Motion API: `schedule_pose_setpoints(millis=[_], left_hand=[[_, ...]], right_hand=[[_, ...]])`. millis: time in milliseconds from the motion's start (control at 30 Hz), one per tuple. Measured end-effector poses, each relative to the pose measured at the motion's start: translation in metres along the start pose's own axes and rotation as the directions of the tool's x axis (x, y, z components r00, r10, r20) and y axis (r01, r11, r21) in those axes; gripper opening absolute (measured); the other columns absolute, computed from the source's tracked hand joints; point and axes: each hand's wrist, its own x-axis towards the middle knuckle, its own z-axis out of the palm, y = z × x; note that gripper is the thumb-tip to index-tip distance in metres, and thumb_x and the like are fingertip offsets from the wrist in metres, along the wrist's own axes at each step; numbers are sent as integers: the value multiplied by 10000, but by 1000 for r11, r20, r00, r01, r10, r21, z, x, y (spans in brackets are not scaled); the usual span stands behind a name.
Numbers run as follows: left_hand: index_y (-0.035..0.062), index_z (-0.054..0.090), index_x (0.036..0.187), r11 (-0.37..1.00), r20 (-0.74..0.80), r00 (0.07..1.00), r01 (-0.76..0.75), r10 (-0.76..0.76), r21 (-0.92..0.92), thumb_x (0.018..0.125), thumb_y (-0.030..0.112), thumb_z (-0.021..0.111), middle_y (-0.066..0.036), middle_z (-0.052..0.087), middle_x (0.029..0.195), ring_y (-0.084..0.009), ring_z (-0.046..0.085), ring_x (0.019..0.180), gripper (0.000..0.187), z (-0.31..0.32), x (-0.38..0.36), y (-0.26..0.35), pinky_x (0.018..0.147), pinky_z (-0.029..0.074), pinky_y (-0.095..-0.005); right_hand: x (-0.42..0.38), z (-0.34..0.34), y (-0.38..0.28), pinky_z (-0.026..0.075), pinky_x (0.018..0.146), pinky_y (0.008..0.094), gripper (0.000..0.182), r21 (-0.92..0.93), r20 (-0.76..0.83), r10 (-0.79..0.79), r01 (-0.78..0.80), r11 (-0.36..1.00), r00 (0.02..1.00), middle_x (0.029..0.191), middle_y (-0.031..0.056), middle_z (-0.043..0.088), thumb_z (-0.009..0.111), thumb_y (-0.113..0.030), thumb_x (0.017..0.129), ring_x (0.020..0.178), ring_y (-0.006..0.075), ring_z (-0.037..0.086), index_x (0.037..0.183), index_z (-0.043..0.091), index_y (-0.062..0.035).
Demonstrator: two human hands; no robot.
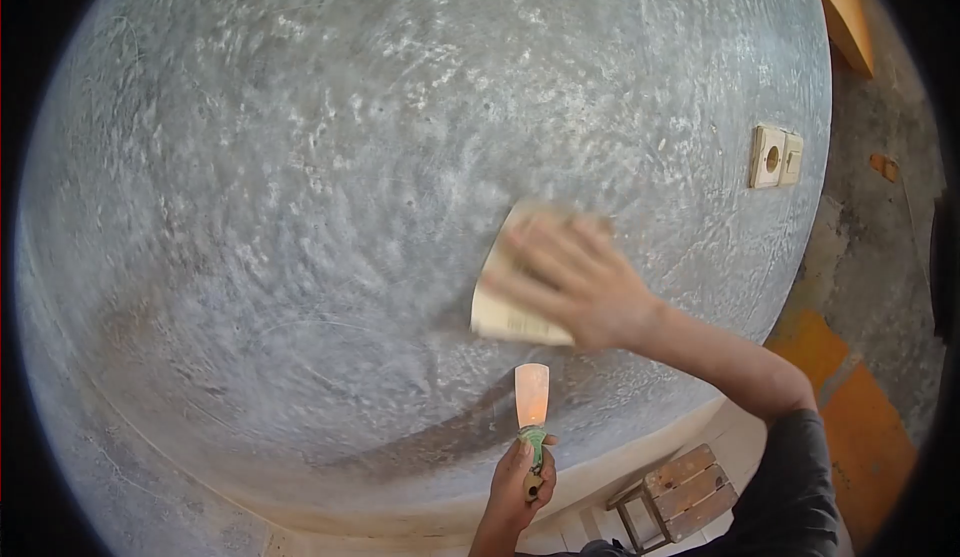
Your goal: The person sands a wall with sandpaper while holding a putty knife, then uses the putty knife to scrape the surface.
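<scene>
Flat against a grey, mottled wall (290, 197), my right hand (585, 282) holds a cream sheet of sandpaper (508, 315), its printed back facing me. The fingers lie over the sheet and are smeared by motion; its rough side is hidden. Lower down, my left hand (517, 482) is wrapped round the green and tan handle of a putty knife (533, 394). The knife's blade points up, below the sandpaper, and looks apart from the wall.
A socket and switch plate (774, 157) is fixed to the wall at the right. Below right stands a small wooden stool (690, 492) on pale tiles. Past the wall's right edge are a grey floor (875, 247), an orange patch (860, 417) and an orange panel (845, 12).
</scene>
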Motion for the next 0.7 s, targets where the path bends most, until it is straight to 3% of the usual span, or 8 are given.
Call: schedule_pose_setpoints(millis=[100, 167, 300, 400, 533, 600, 633, 700], left_hand=[[-20, 479, 1171, 999, 0, 1000, 1, -1, 35, 995, 344, 439, -37, 480, 688, -96, 407, 442, 406, -2, -2, 3, 346, 284, -220], [-29, 472, 1158, 999, -3, 1000, -4, 4, 37, 988, 353, 446, -42, 470, 682, -105, 395, 435, 419, -2, -1, 1, 332, 276, -229], [-24, 468, 1167, 999, -14, 1000, 14, -13, 44, 989, 360, 437, -42, 473, 693, -104, 407, 454, 424, -1, -3, 3, 351, 287, -231], [-19, 465, 1173, 999, -6, 1000, 28, -27, 43, 991, 364, 433, -40, 477, 703, -102, 410, 464, 426, -6, -5, 3, 367, 293, -230], [5, 476, 1173, 999, 12, 999, 34, -34, -25, 993, 373, 431, -31, 484, 709, -101, 406, 469, 412, -14, -3, -6, 380, 294, -230], [21, 488, 1167, 998, 4, 998, 55, -55, -17, 995, 371, 428, -28, 488, 711, -101, 410, 473, 394, -12, -3, -6, 380, 293, -232], [12, 489, 1165, 999, 0, 999, 49, -49, -20, 991, 372, 446, -28, 490, 716, -92, 423, 477, 402, -13, -3, -7, 369, 295, -220], [2, 489, 1162, 999, 2, 999, 50, -50, -18, 988, 374, 464, -29, 492, 722, -84, 436, 480, 411, -12, -3, -11, 359, 297, -208]], right_hand=[[8, -8, 29, 125, 1153, 531, 821, -102, 120, -22, 34, 994, 993, 1505, 217, 220, 694, -218, 771, 1428, 358, 144, 1473, 269, -175], [8, -12, 52, 149, 1142, 557, 866, -70, -465, 424, -509, 858, 777, 1499, 170, 249, 713, -218, 746, 1421, 344, 163, 1477, 249, -183], [2, 0, 5, 195, 1092, 596, 905, -84, 31, 9, -6, 996, 999, 1469, 166, 287, 738, -211, 690, 1369, 347, 267, 1465, 271, -190], [-17, -4, 22, 234, 1062, 602, 836, -90, 15, 9, -8, 996, 1000, 1452, 170, 302, 720, -212, 712, 1341, 340, 305, 1445, 318, -187], [-60, 29, 53, 243, 1079, 539, 676, 233, -535, 678, -683, 692, 504, 1468, 192, 304, 683, -208, 729, 1352, 375, 292, 1362, 450, -153], [-80, 45, 2, 264, 1077, 506, 582, -196, -281, 535, -593, 781, 797, 1448, 212, 344, 617, -182, 780, 1344, 364, 315, 1344, 479, -148], [-99, 55, -4, 264, 1077, 506, 582, -199, -286, 541, -601, 774, 791, 1448, 212, 344, 617, -182, 780, 1344, 364, 315, 1344, 479, -148], [-144, 75, 0, 233, 1075, 533, 548, -1, -99, 43, -43, 999, 994, 1428, 250, 362, 582, -142, 809, 1326, 370, 344, 1348, 484, -115]])
